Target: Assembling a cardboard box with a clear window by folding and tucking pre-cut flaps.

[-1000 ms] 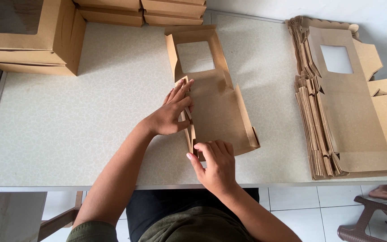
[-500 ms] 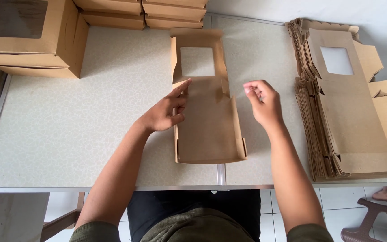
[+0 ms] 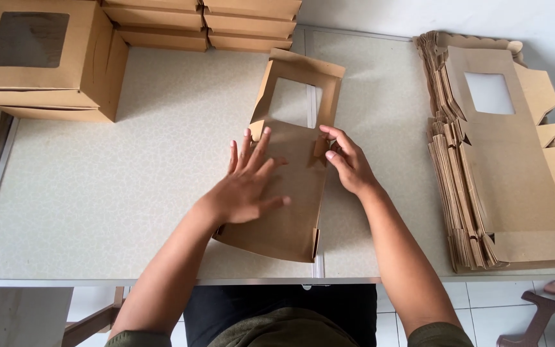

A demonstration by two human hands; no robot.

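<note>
A flat brown cardboard box blank [image 3: 290,218] with a clear window at its far end lies in the middle of the speckled table [image 3: 130,193]. My left hand [image 3: 248,183] rests flat on the blank's middle panel, fingers spread. My right hand [image 3: 348,164] pinches a small side flap on the blank's right edge, folding it upward. The blank's far window panel is tilted up a little.
A tall stack of flat box blanks [image 3: 502,160] lies at the table's right. Assembled window boxes [image 3: 46,58] stand at the far left, with more stacked boxes [image 3: 226,22] along the back edge. A stool [image 3: 547,315] shows at the lower right.
My left hand went from the blank's left edge to lying flat on its middle. My right hand moved from the near edge up to the right side flap. The blank straightened.
</note>
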